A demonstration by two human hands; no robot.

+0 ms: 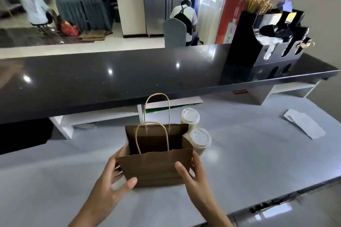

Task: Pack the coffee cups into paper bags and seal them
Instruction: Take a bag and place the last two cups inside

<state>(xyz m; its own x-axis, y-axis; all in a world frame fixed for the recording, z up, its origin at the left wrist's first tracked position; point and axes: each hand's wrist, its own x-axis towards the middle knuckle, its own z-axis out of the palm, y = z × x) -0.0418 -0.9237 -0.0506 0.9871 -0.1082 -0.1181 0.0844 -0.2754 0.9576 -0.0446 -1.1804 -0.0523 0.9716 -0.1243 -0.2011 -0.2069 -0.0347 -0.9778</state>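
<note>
The open brown paper bag (155,168) stood upright on the grey desk (258,153), gripped at its sides by the left hand (110,177) and right hand (196,178), thumbs on its front and fingers (196,158) curled round its edges, with the near coffee cup (200,140) and far coffee cup (190,117) just beside its right.

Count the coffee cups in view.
2: the far cup stands behind the paper bag, at its right; the near cup beside its right side. More may hide inside the bag.
</note>
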